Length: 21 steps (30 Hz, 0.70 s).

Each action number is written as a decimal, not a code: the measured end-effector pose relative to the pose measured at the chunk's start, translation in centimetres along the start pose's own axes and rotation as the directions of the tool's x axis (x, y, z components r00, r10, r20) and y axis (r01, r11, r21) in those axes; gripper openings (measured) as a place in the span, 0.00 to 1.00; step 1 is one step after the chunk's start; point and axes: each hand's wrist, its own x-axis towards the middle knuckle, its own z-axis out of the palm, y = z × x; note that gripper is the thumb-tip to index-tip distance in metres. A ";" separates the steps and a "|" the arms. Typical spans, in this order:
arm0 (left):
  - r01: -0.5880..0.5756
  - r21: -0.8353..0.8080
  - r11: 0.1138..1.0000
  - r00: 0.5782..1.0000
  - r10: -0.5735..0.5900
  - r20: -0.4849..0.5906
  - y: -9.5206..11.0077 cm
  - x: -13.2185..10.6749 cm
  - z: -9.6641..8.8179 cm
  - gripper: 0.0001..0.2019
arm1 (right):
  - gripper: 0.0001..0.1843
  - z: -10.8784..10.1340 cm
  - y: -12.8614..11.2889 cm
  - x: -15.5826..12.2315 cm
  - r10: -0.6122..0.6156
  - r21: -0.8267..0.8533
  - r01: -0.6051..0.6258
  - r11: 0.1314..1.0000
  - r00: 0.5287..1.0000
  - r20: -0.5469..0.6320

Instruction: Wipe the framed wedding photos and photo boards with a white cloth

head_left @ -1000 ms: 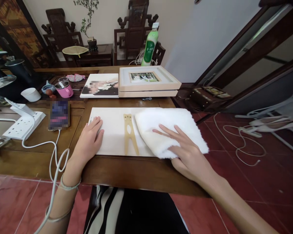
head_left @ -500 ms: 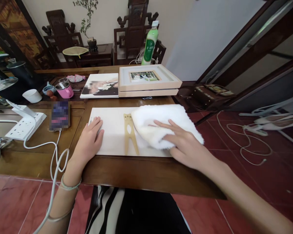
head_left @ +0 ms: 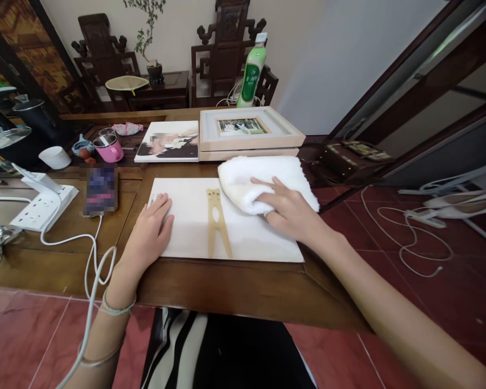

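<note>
A white flat board [head_left: 182,216] lies on the wooden table, with a tan, cat-headed, two-legged shape [head_left: 216,221] on it. My left hand [head_left: 152,227] rests flat on the board's left end, fingers stretched and together, holding nothing. On the right, my right hand [head_left: 287,208] grips a fluffy white cloth [head_left: 263,175], with part of it bunched under the fingers. The cloth covers the board's upper right corner and hangs over its edge. Some of my right fingertips are hidden in the folds.
Behind the board are a photo print [head_left: 168,141] and stacked picture frames [head_left: 251,129], with a green bottle [head_left: 252,73] beyond. To the left lie a phone [head_left: 100,192], a power strip [head_left: 44,205] with white cables, a pink mug [head_left: 108,148] and a white cup [head_left: 54,158].
My right hand has moved the cloth up and slightly left, away from the board's lower right corner, which now shows. My left hand stays in place.
</note>
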 end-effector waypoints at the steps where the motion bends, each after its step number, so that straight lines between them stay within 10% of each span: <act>1: -0.001 0.000 1.000 1.000 0.001 -0.002 0.0 0.0 0.0 0.22 | 0.22 -0.2 -0.8 -1.0 -0.026 0.012 0.026 1.000 1.000 -0.014; 11: -0.003 0.008 1.000 1.000 0.003 -0.008 -0.1 -0.1 0.1 0.22 | 0.16 -2.4 -8.0 -8.0 -0.141 0.097 0.150 0.984 0.985 -0.094; 21: 0.001 -0.001 1.000 1.000 -0.001 -0.013 -0.1 0.0 0.2 0.22 | 0.22 -1.9 -5.1 -4.3 -0.111 0.078 0.109 0.991 0.994 0.023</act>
